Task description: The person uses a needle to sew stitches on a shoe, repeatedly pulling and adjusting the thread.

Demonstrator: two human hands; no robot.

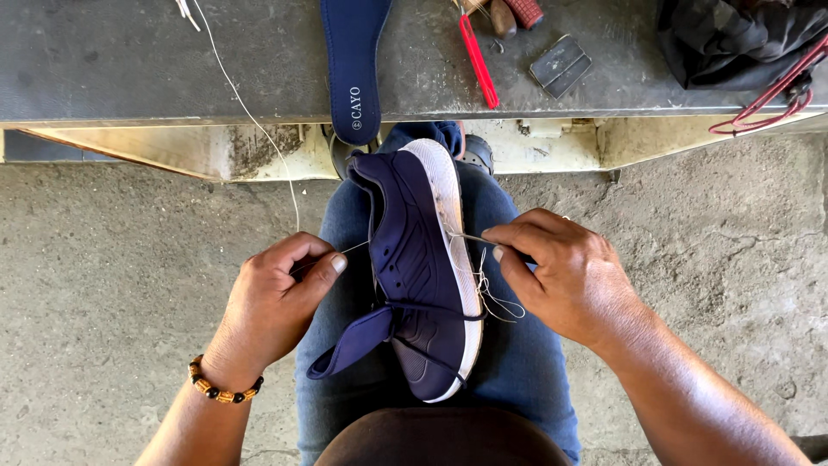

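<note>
A navy blue sneaker with a white sole lies on its side on my lap, toe pointing away from me, held between my knees. My left hand pinches a thin white thread that runs up to the workbench. My right hand grips a thin metal needle or awl whose tip touches the white sole edge. Loose loops of thread hang by the sole under my right hand. A beaded bracelet circles my left wrist.
A grey workbench spans the top, carrying a navy insole, a red-handled tool, a small grey block and dark cloth with red cord. Rough concrete floor lies on both sides of my legs.
</note>
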